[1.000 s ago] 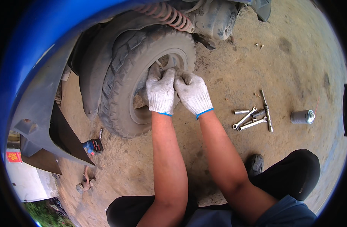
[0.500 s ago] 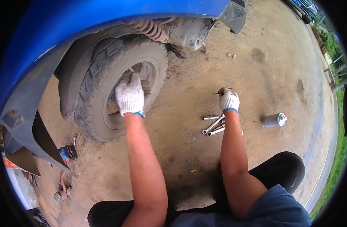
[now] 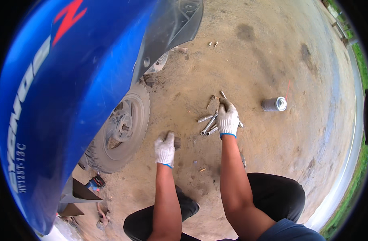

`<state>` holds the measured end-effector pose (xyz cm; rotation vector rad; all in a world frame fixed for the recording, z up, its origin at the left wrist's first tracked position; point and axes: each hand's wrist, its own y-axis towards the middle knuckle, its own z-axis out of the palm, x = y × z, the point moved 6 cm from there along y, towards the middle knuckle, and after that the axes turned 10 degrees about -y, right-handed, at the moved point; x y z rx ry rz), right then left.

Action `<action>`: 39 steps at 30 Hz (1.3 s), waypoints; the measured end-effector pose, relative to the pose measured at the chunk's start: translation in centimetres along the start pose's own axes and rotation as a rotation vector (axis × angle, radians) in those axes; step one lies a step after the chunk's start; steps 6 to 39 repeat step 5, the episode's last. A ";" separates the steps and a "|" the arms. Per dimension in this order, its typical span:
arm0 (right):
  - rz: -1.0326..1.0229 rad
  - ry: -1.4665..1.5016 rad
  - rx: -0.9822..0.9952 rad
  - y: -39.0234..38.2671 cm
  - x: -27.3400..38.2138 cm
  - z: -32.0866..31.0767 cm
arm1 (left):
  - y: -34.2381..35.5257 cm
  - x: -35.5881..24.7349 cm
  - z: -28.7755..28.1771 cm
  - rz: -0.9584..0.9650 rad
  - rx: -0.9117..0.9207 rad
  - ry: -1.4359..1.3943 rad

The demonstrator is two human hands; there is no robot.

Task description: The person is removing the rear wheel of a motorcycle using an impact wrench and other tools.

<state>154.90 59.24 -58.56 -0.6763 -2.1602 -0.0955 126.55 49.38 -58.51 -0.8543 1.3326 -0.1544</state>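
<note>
My left hand (image 3: 165, 150), in a white knit glove with a blue cuff, is raised over the ground to the right of the wheel (image 3: 134, 120). Its fingers are closed around a dark brownish piece (image 3: 177, 143) whose kind I cannot make out. My right hand (image 3: 228, 117), gloved alike, reaches down over a group of metal tools with its fingers curled. What they grip is hidden. Wrenches (image 3: 208, 125) and a socket (image 3: 204, 118) lie beside that hand. A slim metal tool end (image 3: 223, 94) and a small brown dirty part (image 3: 213, 97) show past its fingertips.
The scooter's blue body panel (image 3: 79, 80) fills the upper left and covers part of the wheel. A spray can (image 3: 274, 104) with a red straw lies at right. Small metal fittings (image 3: 213, 43) lie farther off. A blue-black power tool battery (image 3: 97, 181) sits at lower left.
My left hand has come away from the wheel's hub, back and to the right. My right hand has moved down onto the tools. The view has swung, so the blue panel covers more.
</note>
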 end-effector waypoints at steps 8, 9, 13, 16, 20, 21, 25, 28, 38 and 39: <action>0.340 0.127 0.337 -6.4 5.8 -5.1 | -7.3 -0.4 3.4 -0.080 0.289 0.197; 0.340 0.127 0.337 -6.4 5.8 -5.1 | -7.3 -0.4 3.4 -0.080 0.289 0.197; 0.340 0.127 0.337 -6.4 5.8 -5.1 | -7.3 -0.4 3.4 -0.080 0.289 0.197; 0.340 0.127 0.337 -6.4 5.8 -5.1 | -7.3 -0.4 3.4 -0.080 0.289 0.197; 0.340 0.127 0.337 -6.4 5.8 -5.1 | -7.3 -0.4 3.4 -0.080 0.289 0.197; 0.340 0.127 0.337 -6.4 5.8 -5.1 | -7.3 -0.4 3.4 -0.080 0.289 0.197; 0.340 0.127 0.337 -6.4 5.8 -5.1 | -7.3 -0.4 3.4 -0.080 0.289 0.197; 0.340 0.127 0.337 -6.4 5.8 -5.1 | -7.3 -0.4 3.4 -0.080 0.289 0.197; 0.340 0.127 0.337 -6.4 5.8 -5.1 | -7.3 -0.4 3.4 -0.080 0.289 0.197; 0.340 0.127 0.337 -6.4 5.8 -5.1 | -7.3 -0.4 3.4 -0.080 0.289 0.197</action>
